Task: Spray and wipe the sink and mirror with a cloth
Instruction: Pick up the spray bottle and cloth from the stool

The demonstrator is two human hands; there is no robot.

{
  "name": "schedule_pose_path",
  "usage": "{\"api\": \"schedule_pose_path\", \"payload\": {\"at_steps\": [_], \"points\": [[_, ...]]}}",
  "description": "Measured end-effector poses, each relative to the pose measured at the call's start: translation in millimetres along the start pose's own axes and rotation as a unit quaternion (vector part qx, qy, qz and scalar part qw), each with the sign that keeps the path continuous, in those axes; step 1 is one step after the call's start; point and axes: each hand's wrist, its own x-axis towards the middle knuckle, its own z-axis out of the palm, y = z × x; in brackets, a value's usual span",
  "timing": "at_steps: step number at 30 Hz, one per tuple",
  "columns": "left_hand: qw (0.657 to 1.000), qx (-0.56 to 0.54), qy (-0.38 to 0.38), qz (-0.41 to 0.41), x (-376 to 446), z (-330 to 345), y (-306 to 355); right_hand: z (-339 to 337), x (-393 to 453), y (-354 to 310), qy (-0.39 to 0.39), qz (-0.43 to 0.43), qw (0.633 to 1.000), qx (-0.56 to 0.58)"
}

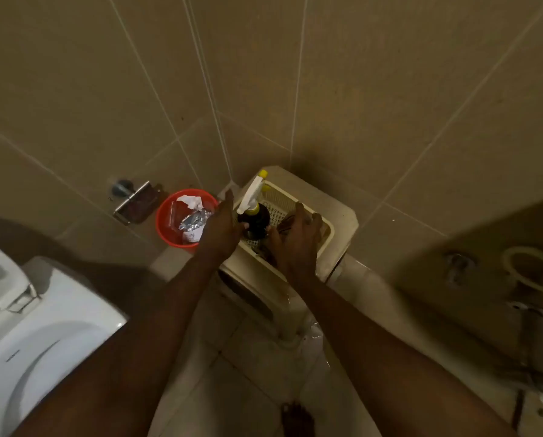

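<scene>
A dark spray bottle [257, 217] with a white trigger and yellow nozzle stands in a cream plastic basket [282, 197] on a cream stool [342, 216] in the tiled corner. My left hand [221, 230] grips the bottle's body from the left. My right hand [297, 241] reaches into the basket, its fingers curled on a brown cloth [284, 220] lying beside the bottle. The sink [453, 234] shows dimly at the right, with a metal fitting and a drain pipe [530, 329]. No mirror is in view.
A red bin [166, 222] with wrappers stands left of the stool. A metal paper holder [134, 201] is fixed to the wall. The white toilet [43, 326] fills the lower left. The floor tiles [263, 357] below the stool look wet.
</scene>
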Motion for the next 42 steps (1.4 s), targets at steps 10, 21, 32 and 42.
{"api": "schedule_pose_path", "payload": {"at_steps": [10,21,32,42], "points": [[0.992,-0.025,-0.062,0.112,35.1,-3.5,-11.2,29.9,18.0,4.0,0.008,0.189,0.982,-0.017],[0.966,0.046,-0.112,0.229,70.9,-5.8,-21.8,50.4,24.6,-0.3,0.042,0.307,0.949,0.054],[0.969,-0.085,0.03,0.229,46.7,10.7,-15.3,45.4,29.5,4.4,0.107,0.32,0.922,0.191],[0.958,-0.121,0.051,0.256,3.4,-42.9,41.1,-35.9,15.0,-36.3,0.078,0.168,0.807,0.561]]}}
